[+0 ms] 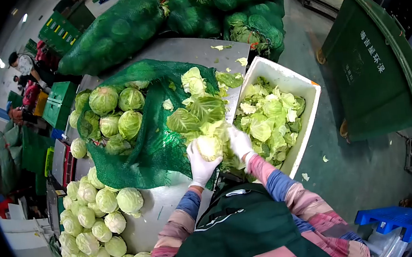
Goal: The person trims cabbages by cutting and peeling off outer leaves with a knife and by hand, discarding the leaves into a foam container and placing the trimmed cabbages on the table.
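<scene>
Your left hand [201,168], fingers curled, cups the cabbage [210,148]: hold steady, peel gently; your right hand [240,142] blurs, its finger state impossible to tell.

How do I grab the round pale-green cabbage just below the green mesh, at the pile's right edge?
Cup the round cabbage around its middle, probably from the right: bare grey metal table lies there, while pale-green cabbages crowd its left.

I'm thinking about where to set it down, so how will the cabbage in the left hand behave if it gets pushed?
The cabbage would probably roll, as it looks rounded. It's likely firm and fairly heavy for its size, since it looks compact. Outer pieces might peel off easily: loose leaves lie just beyond it.
</scene>
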